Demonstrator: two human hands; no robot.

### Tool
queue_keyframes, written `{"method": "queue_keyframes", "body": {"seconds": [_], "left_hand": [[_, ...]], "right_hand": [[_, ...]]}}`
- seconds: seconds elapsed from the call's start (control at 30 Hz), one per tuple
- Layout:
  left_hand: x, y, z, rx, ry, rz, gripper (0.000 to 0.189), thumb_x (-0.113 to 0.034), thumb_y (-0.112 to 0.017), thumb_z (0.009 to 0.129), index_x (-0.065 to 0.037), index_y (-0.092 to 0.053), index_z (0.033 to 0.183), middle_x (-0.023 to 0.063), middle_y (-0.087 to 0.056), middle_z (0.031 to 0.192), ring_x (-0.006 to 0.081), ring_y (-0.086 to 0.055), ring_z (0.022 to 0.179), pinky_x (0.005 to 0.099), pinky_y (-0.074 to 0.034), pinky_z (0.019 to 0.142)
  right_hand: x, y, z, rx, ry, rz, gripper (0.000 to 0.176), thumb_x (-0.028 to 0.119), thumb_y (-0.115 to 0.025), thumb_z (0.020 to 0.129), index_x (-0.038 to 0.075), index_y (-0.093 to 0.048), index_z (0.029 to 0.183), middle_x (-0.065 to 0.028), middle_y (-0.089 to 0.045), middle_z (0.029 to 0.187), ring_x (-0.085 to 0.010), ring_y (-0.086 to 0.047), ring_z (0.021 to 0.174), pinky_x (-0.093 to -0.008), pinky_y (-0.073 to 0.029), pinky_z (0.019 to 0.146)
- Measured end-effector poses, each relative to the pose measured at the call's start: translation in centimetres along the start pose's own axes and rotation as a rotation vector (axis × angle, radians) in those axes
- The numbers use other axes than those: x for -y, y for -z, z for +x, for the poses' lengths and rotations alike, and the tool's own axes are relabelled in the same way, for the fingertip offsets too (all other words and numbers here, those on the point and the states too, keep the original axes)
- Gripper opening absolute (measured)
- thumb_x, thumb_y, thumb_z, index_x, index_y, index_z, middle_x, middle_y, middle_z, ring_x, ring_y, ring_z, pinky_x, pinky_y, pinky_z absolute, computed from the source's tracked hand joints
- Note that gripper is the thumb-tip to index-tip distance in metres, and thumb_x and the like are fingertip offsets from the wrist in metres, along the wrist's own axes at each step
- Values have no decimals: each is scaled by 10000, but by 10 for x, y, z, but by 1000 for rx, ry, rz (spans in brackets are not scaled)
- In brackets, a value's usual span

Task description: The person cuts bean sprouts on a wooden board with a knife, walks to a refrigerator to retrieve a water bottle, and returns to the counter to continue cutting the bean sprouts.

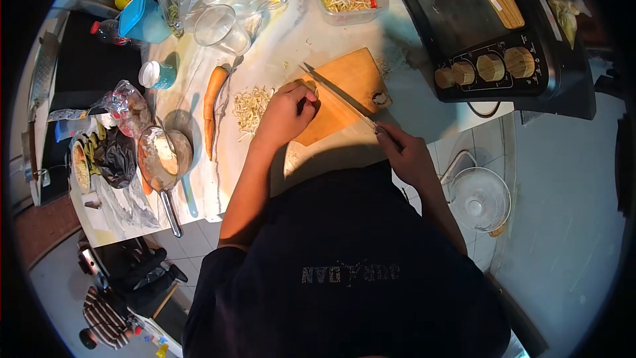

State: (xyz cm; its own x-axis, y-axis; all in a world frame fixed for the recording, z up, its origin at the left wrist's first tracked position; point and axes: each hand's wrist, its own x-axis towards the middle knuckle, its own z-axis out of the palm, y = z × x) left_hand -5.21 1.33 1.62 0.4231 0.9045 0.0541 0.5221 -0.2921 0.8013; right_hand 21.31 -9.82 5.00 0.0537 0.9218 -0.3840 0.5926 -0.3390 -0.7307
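Dark cloth of a short-sleeved shirt with pale lettering (351,273) spreads closest to the camera, its upper part at the near side of the pale marbled counter (265,40). Just past it, on the counter, lies a thin orange-brown cutting board (344,69), set at a slant.

With my right hand (405,152) I have a grip closed around the handle of a long narrow-bladed knife (338,93); its blade reaches across the board, and its tip points away from me and to the left. My left hand (288,109) is at the board's left part, fingers curled in beside the blade. Whether that grip is tight on something small, I cannot tell, since the fingers cover the spot. Near the board's right corner rests a small dark-and-pale piece (379,98).

Left of the board sits a loose heap of pale bean sprouts (250,109), and left of that a long orange carrot (213,103). Farther left is a metal strainer (158,152) with pale contents, its handle pointing toward my side. Beyond the board stands a clear plastic tub (354,18) of sprouts and shredded orange and red strips. To the right is a black appliance (464,46) with round wooden knobs.
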Motion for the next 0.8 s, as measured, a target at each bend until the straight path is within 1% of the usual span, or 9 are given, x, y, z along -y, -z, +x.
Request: {"method": "queue_keyframes", "body": {"seconds": [0.1, 0.17, 0.27, 0.4, 0.5, 0.57, 0.7, 0.77, 0.8], "left_hand": [[-3, 1, 1, 4, 8, 33, 134, -51, -603, 833, -13, -651, 953, 126, -638, 921, 260, -632, 772, 336, -506, 712], [-8, 2, 1, -10, 51, 13, 97, -31, -607, 798, 1, -640, 883, 161, -640, 895, 356, -624, 870, 407, -510, 773], [-10, 2, 1, -7, 59, 30, 99, -33, -610, 798, -2, -640, 887, 159, -640, 897, 354, -628, 848, 407, -512, 759], [-10, 3, 1, -9, 55, 22, 107, -36, -611, 800, -1, -646, 895, 158, -641, 897, 352, -632, 832, 405, -514, 747], [-5, 3, -1, -21, 58, 32, 112, -37, -612, 801, -3, -653, 899, 156, -642, 901, 348, -637, 824, 402, -515, 741], [-2, 4, -2, -18, 34, 44, 141, -59, -614, 833, -3, -662, 953, 136, -634, 905, 273, -629, 737, 348, -506, 693], [-5, 9, 2, -13, 78, -11, 146, -63, -614, 842, -4, -668, 965, 122, -644, 918, 250, -640, 761, 333, -507, 703], [-5, 14, 13, 11, 117, -68, 152, -51, -613, 849, -8, -675, 981, 104, -651, 926, 214, -643, 781, 315, -505, 709], [-4, 17, 21, 14, 108, -67, 152, -51, -613, 849, -8, -675, 981, 104, -651, 926, 214, -643, 781, 315, -505, 709]], "right_hand": [[4, 1, 1, -23, 28, -28, 419, 411, -581, 954, 143, -653, 1268, -192, -700, 794, -319, -707, 781, -385, -529, 727], [19, 3, -2, 31, -102, -144, 415, 420, -567, 963, 158, -650, 1275, -178, -686, 739, -337, -698, 749, -405, -527, 707], [17, -3, -5, 29, -90, -155, 404, 422, -556, 971, 166, -655, 1267, -161, -670, 689, -336, -692, 715, -410, -524, 682], [15, -3, -5, -11, -62, -139, 398, 423, -554, 971, 160, -667, 1248, -155, -673, 692, -331, -693, 705, -408, -523, 672], [15, -4, -5, -10, -109, -130, 389, 418, -556, 970, 157, -675, 1232, -157, -675, 700, -327, -695, 711, -406, -526, 679], [-2, -10, -8, -106, 2, -105, 378, 397, -572, 966, 144, -675, 1228, -153, -683, 709, -320, -700, 713, -407, -529, 688], [-8, 1, -14, -184, 36, -100, 364, 371, -587, 963, 127, -677, 1219, -152, -696, 735, -309, -707, 716, -399, -534, 676], [-2, 14, -16, -139, -99, -140, 366, 355, -595, 962, 108, -673, 1220, -162, -714, 794, -307, -715, 730, -387, -540, 664], [-6, 16, -16, -149, -99, -138, 366, 355, -595, 962, 108, -673, 1220, -162, -714, 794, -307, -715, 730, -387, -540, 664]]}}
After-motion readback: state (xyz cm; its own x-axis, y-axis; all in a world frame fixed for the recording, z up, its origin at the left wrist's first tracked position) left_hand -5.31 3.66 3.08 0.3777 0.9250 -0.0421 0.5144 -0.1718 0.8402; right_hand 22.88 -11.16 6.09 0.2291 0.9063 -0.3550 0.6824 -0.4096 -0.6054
